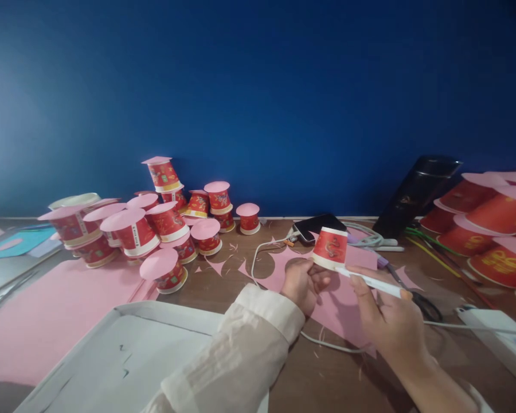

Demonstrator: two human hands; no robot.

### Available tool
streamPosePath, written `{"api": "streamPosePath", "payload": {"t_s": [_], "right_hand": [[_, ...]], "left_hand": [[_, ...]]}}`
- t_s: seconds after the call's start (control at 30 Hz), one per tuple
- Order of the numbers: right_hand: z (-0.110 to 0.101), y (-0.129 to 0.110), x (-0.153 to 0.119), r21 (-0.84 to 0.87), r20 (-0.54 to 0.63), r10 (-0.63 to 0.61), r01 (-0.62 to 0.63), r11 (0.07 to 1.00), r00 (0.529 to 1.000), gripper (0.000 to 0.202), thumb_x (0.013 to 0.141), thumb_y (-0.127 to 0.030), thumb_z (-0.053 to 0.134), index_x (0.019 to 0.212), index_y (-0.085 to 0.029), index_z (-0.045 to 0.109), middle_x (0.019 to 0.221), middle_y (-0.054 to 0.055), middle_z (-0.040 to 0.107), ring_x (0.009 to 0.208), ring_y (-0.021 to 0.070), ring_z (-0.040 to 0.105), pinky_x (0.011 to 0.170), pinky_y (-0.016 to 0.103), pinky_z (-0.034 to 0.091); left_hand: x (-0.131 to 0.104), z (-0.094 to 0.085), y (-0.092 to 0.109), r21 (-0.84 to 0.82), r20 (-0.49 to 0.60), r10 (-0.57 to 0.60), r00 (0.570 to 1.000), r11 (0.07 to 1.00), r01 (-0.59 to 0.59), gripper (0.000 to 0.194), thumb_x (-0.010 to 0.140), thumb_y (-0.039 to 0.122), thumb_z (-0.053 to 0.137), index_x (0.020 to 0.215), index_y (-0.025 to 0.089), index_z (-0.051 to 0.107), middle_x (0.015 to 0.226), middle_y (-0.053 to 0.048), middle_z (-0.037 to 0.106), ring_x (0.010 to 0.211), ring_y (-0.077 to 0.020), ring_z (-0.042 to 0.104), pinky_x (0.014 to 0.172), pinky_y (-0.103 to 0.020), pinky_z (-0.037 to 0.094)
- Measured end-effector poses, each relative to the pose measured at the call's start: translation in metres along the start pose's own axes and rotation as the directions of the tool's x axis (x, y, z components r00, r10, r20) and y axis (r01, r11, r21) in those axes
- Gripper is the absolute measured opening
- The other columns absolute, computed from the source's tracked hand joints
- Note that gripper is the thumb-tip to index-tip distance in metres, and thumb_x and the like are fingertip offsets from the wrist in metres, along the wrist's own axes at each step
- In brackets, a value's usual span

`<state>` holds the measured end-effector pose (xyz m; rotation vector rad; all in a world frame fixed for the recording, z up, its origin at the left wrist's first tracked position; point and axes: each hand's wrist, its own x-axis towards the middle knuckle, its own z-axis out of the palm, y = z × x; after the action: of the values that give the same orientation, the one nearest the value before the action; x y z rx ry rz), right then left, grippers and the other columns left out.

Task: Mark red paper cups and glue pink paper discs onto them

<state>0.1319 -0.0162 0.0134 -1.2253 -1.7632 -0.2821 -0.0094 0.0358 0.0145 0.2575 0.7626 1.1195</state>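
A red paper cup with a printed pattern is upside down, its wide white rim at the bottom. My left hand is closed with its fingers curled at that rim, and it appears to support the cup. In my right hand is a slim white pen with an orange-brown end. The pen's other end meets the cup's rim, or comes very close to it. Beneath both hands lies a pink paper sheet with round cut-outs.
Red cups topped with pink paper discs stand stacked at left; more cups are at right. A white tray lies front left beside pink sheets. Behind are a phone, cables and a black bottle. Paper scraps lie about.
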Motion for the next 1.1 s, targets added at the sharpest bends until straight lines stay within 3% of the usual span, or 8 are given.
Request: {"api": "streamPosePath", "payload": {"t_s": [0.27,0.53,0.73,1.1], "right_hand": [[0.0004,-0.0012,0.0012,-0.021,-0.008,-0.012,0.012,1.0,1.0,0.021,0.096,-0.029,0.052,0.105,-0.02,0.069,0.093,0.008,0.074,0.088,0.0216,0.069,0.081,0.034,0.051],[0.0026,0.0014,-0.0003,0.04,0.017,-0.064,0.064,0.997,0.998,0.023,0.094,-0.023,0.055,0.113,-0.02,0.067,0.1,0.007,0.073,0.093,0.0213,0.067,0.086,0.036,0.051],[0.0031,0.0003,-0.0001,0.023,0.04,-0.092,0.092,0.996,0.995,0.019,0.094,-0.022,0.055,0.108,-0.019,0.067,0.095,0.007,0.073,0.091,0.0209,0.067,0.084,0.036,0.05],[0.0049,-0.0008,-0.0016,0.02,0.055,-0.104,0.103,0.994,0.993,0.019,0.093,-0.023,0.057,0.107,-0.019,0.068,0.095,0.007,0.073,0.089,0.0215,0.067,0.085,0.037,0.049]], "left_hand": [[-0.0002,0.0002,-0.0008,0.01,0.012,0.041,0.999,0.999,-0.041,0.017,0.091,0.012,0.048,0.091,0.007,0.064,0.081,-0.012,0.07,0.057,-0.0108,0.062,0.047,-0.017,0.044],[0.0015,-0.0019,-0.003,0.107,0.049,0.094,0.994,0.989,-0.099,0.022,0.091,0.022,0.053,0.098,0.005,0.066,0.082,-0.013,0.071,0.057,-0.013,0.063,0.051,-0.021,0.049],[0.0001,0.0,-0.0052,0.145,0.049,0.134,0.99,0.98,-0.14,0.023,0.091,0.024,0.055,0.099,0.006,0.065,0.084,-0.014,0.071,0.058,-0.0146,0.065,0.053,-0.024,0.051],[0.0019,-0.0012,-0.0084,0.144,0.048,0.153,0.987,0.977,-0.159,0.015,0.087,0.026,0.061,0.09,0.012,0.058,0.081,-0.011,0.071,0.057,-0.0142,0.065,0.053,-0.024,0.052]]}}
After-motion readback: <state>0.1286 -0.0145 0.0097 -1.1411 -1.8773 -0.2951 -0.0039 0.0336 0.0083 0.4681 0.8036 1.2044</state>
